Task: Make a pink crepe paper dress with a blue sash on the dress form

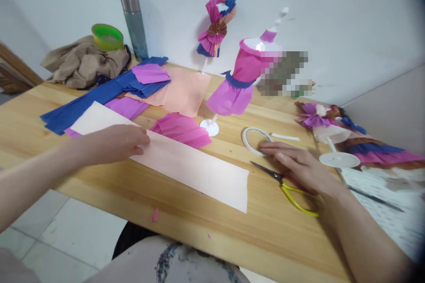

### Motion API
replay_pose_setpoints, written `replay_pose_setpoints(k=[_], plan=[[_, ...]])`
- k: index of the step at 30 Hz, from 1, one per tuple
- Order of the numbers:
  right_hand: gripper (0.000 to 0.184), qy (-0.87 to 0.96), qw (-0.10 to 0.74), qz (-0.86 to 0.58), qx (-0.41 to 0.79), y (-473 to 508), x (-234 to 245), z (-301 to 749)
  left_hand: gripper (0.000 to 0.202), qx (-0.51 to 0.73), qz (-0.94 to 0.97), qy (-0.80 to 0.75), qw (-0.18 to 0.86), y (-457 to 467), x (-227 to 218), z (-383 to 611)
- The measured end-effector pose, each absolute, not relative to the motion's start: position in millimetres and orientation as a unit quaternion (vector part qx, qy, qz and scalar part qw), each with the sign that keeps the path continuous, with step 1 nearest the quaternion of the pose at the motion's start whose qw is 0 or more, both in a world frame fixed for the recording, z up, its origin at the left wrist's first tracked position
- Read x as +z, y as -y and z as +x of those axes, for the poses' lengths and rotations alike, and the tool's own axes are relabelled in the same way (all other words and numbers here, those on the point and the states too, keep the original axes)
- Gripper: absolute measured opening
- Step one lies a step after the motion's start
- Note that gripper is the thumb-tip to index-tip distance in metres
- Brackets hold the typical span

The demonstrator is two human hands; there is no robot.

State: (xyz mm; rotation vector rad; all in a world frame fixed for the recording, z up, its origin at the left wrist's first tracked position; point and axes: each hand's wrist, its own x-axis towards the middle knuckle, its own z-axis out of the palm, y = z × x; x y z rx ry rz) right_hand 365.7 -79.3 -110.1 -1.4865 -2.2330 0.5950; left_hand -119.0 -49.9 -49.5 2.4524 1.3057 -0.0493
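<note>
A long pale pink paper strip (189,163) lies across the wooden table (99,185). My left hand (113,143) rests flat on its left part, fingers stretched out and pressing the sheet down. My right hand (299,166) lies open on the table with its fingertips touching a white tape ring (254,139). Yellow-handled scissors (287,185) lie partly under that hand. A pleated pink paper fan (182,129) sits just behind the strip.
A small mannequin in a pink and purple paper dress (237,86) stands mid-table, another paper figure (215,26) behind it. Blue, purple and peach sheets (133,88) pile at the left. A flask (134,22), green tape roll (106,36) and brown cloth (83,62) sit at the back.
</note>
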Motion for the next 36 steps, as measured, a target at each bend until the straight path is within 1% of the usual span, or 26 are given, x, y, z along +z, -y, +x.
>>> replay_pose_setpoints(k=[2, 4, 8, 10, 13, 16, 17, 18, 19, 20, 22, 25, 27, 31, 34, 36], plan=[[0.034, 0.802, 0.205, -0.531, 0.183, 78.0, -113.0, 365.4, 0.031, -0.023, 0.871, -0.466, 0.156, 59.8, -62.2, -121.6], [0.033, 0.809, 0.215, -0.532, 0.127, 77.3, -115.9, 361.0, 0.037, 0.012, 0.855, -0.495, 0.151, 64.3, -70.6, -122.6], [0.028, 0.81, 0.196, -0.552, 0.002, 79.2, -114.7, 346.2, 0.044, 0.114, 0.788, -0.56, 0.228, 58.5, -78.5, -129.5], [0.026, 0.803, 0.189, -0.564, -0.033, 82.4, -110.8, 339.1, 0.043, 0.157, 0.754, -0.581, 0.263, 53.5, -79.3, -134.5], [0.024, 0.799, 0.239, -0.552, 0.0, 91.7, -104.4, 327.9, 0.038, 0.167, 0.73, -0.602, 0.276, 52.5, -76.7, -136.7], [0.024, 0.809, 0.276, -0.518, 0.036, 105.7, -100.4, 309.9, 0.036, 0.109, 0.749, -0.615, 0.22, 61.0, -71.8, -128.7], [0.024, 0.825, 0.264, -0.497, 0.049, 110.2, -100.2, 301.8, 0.037, 0.087, 0.756, -0.617, 0.201, 64.7, -70.7, -124.4], [0.025, 0.846, 0.234, -0.474, 0.066, 114.2, -100.8, 293.1, 0.037, 0.069, 0.762, -0.615, 0.19, 68.4, -70.2, -119.9], [0.029, 0.863, 0.214, -0.453, 0.066, 117.5, -102.3, 284.2, 0.034, 0.058, 0.767, -0.611, 0.186, 71.5, -70.1, -115.7], [0.028, 0.871, 0.209, -0.44, 0.057, 119.8, -104.5, 275.9, 0.03, 0.052, 0.773, -0.605, 0.185, 74.1, -70.6, -112.0], [0.019, 0.878, 0.218, -0.422, 0.055, 122.2, -110.3, 263.2, 0.021, 0.053, 0.781, -0.592, 0.19, 77.2, -72.1, -107.0], [0.015, 0.875, 0.238, -0.414, 0.074, 123.5, -117.0, 256.7, 0.012, 0.066, 0.78, -0.587, 0.207, 78.5, -73.8, -105.5], [0.015, 0.869, 0.25, -0.417, 0.088, 124.9, -117.6, 258.2, 0.012, 0.076, 0.767, -0.596, 0.224, 78.3, -74.3, -106.2], [0.016, 0.852, 0.274, -0.428, 0.125, 127.9, -114.6, 261.3, 0.017, 0.081, 0.745, -0.619, 0.233, 76.2, -76.1, -105.5], [0.019, 0.851, 0.277, -0.433, 0.11, 128.8, -116.5, 259.9, 0.012, 0.076, 0.754, -0.607, 0.24, 74.9, -78.1, -102.4], [0.017, 0.855, 0.271, -0.432, 0.099, 129.1, -120.0, 258.9, 0.011, 0.078, 0.767, -0.588, 0.243, 74.9, -79.3, -100.6]])
